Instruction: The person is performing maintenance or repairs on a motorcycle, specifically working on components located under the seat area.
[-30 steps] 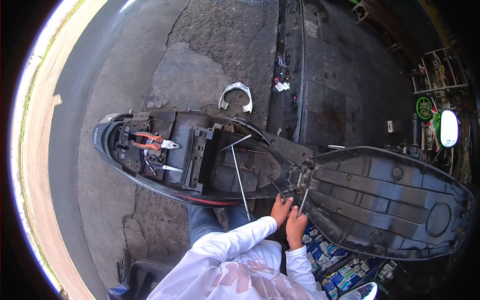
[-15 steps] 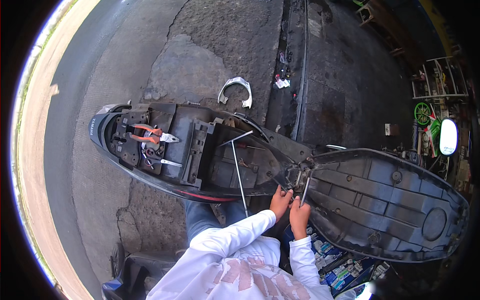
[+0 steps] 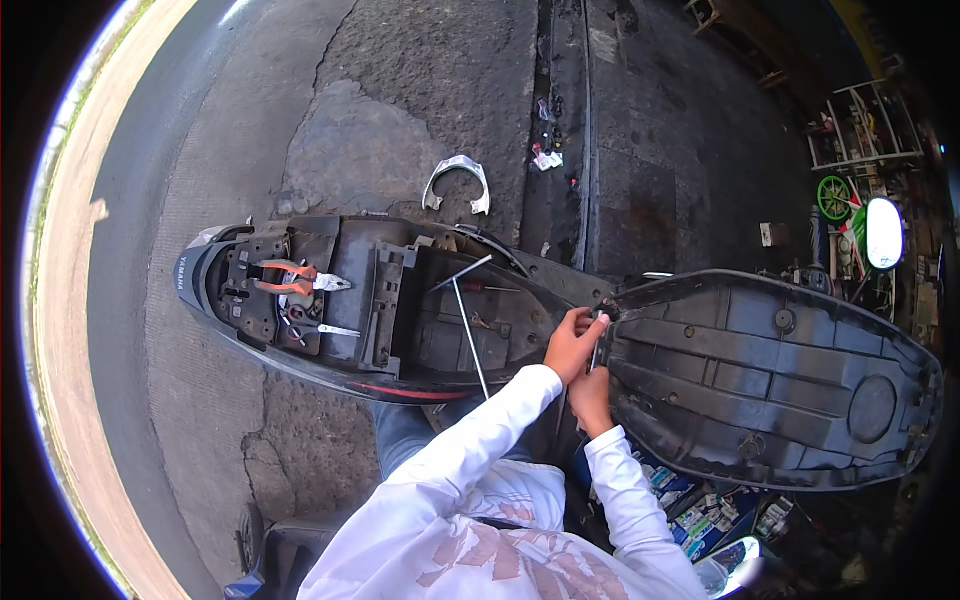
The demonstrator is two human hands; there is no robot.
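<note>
A scooter with its seat flipped open lies across the view. The black underside of the seat [image 3: 770, 380] is at the right, and the open storage bay [image 3: 470, 320] is in the middle. My left hand [image 3: 572, 345] grips the seat hinge [image 3: 603, 312], fingers curled on it. Just below it, my right hand [image 3: 592, 398] presses against the seat's near edge; what it holds is hidden. Both sleeves are white. A thin metal rod [image 3: 470, 335] stands in the storage bay.
Orange-handled pliers [image 3: 290, 280] and a small tool [image 3: 335, 330] lie on the scooter's bare tail frame [image 3: 240, 300]. A detached silver grab rail [image 3: 457, 180] lies on the cracked pavement beyond. Colourful packets [image 3: 700, 510] sit by my feet. A shelf and green wheel [image 3: 833, 196] stand far right.
The view has shifted slightly. Both hands have moved up a little along the seat hinge, the left one closing on it.
</note>
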